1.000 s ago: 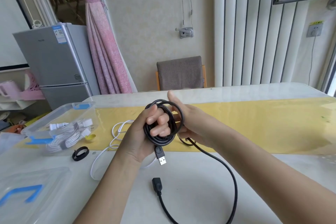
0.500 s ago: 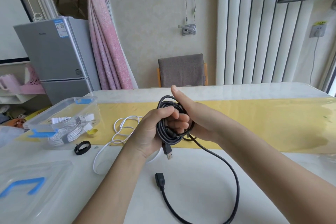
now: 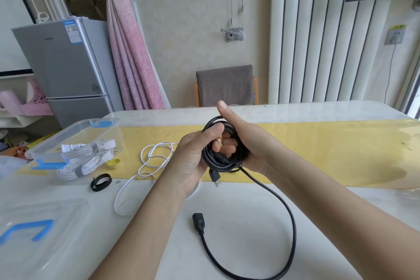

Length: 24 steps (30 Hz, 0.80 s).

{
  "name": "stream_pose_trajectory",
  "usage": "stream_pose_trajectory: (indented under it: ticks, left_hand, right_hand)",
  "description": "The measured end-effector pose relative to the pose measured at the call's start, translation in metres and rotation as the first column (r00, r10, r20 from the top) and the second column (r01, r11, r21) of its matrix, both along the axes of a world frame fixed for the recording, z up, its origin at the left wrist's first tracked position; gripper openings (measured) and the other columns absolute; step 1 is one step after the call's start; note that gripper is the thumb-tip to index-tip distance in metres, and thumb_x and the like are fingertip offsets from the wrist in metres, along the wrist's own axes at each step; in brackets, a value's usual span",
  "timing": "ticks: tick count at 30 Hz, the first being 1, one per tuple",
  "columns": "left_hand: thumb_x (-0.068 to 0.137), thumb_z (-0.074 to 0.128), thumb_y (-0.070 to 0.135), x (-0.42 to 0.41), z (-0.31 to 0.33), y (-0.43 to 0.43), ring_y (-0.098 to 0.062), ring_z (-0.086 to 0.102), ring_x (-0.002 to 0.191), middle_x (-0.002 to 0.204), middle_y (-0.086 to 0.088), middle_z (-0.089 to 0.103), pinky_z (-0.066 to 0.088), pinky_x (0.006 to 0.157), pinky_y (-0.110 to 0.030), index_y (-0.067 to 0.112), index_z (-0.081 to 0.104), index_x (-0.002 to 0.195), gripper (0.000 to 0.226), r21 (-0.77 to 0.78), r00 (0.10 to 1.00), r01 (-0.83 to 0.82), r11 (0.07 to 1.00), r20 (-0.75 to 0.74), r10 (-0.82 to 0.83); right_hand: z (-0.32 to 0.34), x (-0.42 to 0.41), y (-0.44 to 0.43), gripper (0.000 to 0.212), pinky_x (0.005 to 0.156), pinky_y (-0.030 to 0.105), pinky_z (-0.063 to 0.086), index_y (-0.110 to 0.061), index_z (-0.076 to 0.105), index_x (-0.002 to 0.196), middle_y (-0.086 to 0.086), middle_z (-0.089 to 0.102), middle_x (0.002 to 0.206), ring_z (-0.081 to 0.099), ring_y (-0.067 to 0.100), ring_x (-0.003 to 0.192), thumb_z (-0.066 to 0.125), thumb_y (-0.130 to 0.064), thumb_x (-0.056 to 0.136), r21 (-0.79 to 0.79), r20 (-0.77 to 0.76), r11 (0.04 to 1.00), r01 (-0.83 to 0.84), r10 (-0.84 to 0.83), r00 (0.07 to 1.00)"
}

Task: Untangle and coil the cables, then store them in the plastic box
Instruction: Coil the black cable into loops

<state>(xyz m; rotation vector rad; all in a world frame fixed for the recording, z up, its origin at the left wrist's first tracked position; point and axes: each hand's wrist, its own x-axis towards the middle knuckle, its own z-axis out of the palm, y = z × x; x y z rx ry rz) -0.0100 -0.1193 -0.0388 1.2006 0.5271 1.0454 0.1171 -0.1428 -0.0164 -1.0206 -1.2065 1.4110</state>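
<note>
Black cable: coil clenched in left hand, thumb pinning the turns against unwinding. Right hand cups its side, steadying; fingers hidden, grip cannot be told. Tail trails across table, uncoiled. Box at left.

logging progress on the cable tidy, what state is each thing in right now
black cable, partly coiled, tail loose on table
left grip, holding the coil
right grip, holding the coil
plastic box, open, lid off
white cable in box, coiled and strapped
loose white cable, uncoiled on table
lid, flat on table
black strap, unused on table
</note>
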Motion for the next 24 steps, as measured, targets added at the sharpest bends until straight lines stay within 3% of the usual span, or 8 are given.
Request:
stream_pose_trajectory:
  ticks: [4, 7, 11, 16, 19, 21, 24]
  left_hand:
    - [0.061, 0.072, 0.023, -0.010, 0.000, 0.004, -0.019, 0.064, 0.055, 0.048, -0.001, 0.057, 0.055, 0.061, -0.024, 0.015, 0.059, 0.046, 0.022, -0.076, 0.988, 0.153, 0.985, 0.023, -0.151]
    - [0.043, 0.078, 0.024, -0.016, 0.002, 0.000, -0.025, 0.067, 0.056, 0.052, -0.010, 0.065, 0.055, 0.061, -0.025, 0.014, 0.056, 0.042, 0.024, -0.070, 0.959, 0.277, 0.958, -0.047, -0.281]
    - [0.046, 0.083, 0.039, -0.017, 0.002, -0.001, -0.015, 0.048, 0.033, 0.030, 0.000, 0.043, 0.050, 0.057, -0.023, 0.014, 0.062, 0.046, 0.033, -0.079, 0.926, 0.352, 0.932, -0.116, -0.360]
    - [0.064, 0.070, 0.030, -0.005, 0.001, -0.005, -0.006, 0.036, 0.026, 0.029, 0.007, 0.039, 0.046, 0.051, -0.021, 0.020, 0.054, 0.044, 0.028, -0.092, 0.917, 0.393, 0.915, 0.109, -0.383]
    - [0.077, 0.048, 0.024, 0.004, 0.004, -0.006, -0.005, 0.026, 0.023, 0.026, 0.012, 0.025, 0.036, 0.041, -0.018, 0.022, 0.044, 0.041, 0.036, -0.226, 0.936, 0.257, 0.939, 0.299, -0.184]
    - [0.079, 0.047, 0.022, 0.003, 0.004, -0.002, -0.008, 0.023, 0.022, 0.027, 0.011, 0.021, 0.033, 0.039, -0.017, 0.022, 0.041, 0.042, 0.037, -0.332, 0.915, 0.174, 0.927, 0.403, -0.028]
    - [0.085, 0.051, 0.026, 0.000, 0.000, 0.005, -0.009, 0.024, 0.023, 0.028, 0.009, 0.021, 0.033, 0.038, -0.016, 0.022, 0.040, 0.044, 0.043, -0.414, 0.884, 0.087, 0.906, 0.451, 0.121]
  right_hand:
    - [-0.004, -0.013, -0.007, 0.060, 0.040, 0.020, 0.030, -0.008, 0.052, 0.053, 0.000, 0.044, 0.038, 0.033, 0.013, 0.037, 0.057, -0.060, 0.083, 0.103, 0.071, 0.981, 0.165, -0.173, 0.982]
    - [-0.011, -0.021, -0.010, 0.070, 0.039, 0.022, 0.027, 0.006, 0.054, 0.055, 0.000, 0.038, 0.032, 0.030, 0.013, 0.032, 0.056, -0.057, 0.086, 0.239, 0.152, 0.941, 0.241, -0.281, 0.948]
    - [-0.022, -0.027, -0.012, 0.066, 0.036, 0.021, 0.033, -0.010, 0.043, 0.046, 0.008, 0.050, 0.040, 0.045, 0.019, 0.031, 0.047, -0.056, 0.092, 0.282, 0.104, 0.917, 0.282, -0.321, 0.941]
    - [-0.021, -0.017, -0.002, 0.076, 0.040, 0.024, 0.033, 0.008, 0.046, 0.061, 0.015, 0.044, 0.054, 0.045, 0.023, 0.045, 0.048, -0.063, 0.088, 0.347, 0.144, 0.890, 0.295, -0.362, 0.921]
    - [-0.018, -0.006, 0.004, 0.069, 0.047, 0.028, 0.035, 0.010, 0.050, 0.069, 0.012, 0.050, 0.058, 0.046, 0.019, 0.049, 0.049, -0.055, 0.092, 0.396, 0.260, 0.887, 0.240, -0.359, 0.897]
    - [-0.020, -0.003, 0.007, 0.059, 0.049, 0.028, 0.037, 0.004, 0.055, 0.068, 0.006, 0.053, 0.052, 0.049, 0.017, 0.046, 0.045, -0.045, 0.097, 0.462, 0.411, 0.860, 0.216, -0.423, 0.808]
    - [-0.024, -0.007, 0.009, 0.049, 0.054, 0.036, 0.029, -0.011, 0.034, 0.057, 0.003, 0.039, 0.048, 0.039, 0.027, 0.053, 0.038, -0.031, 0.102, 0.640, 0.600, 0.754, 0.148, -0.612, 0.515]
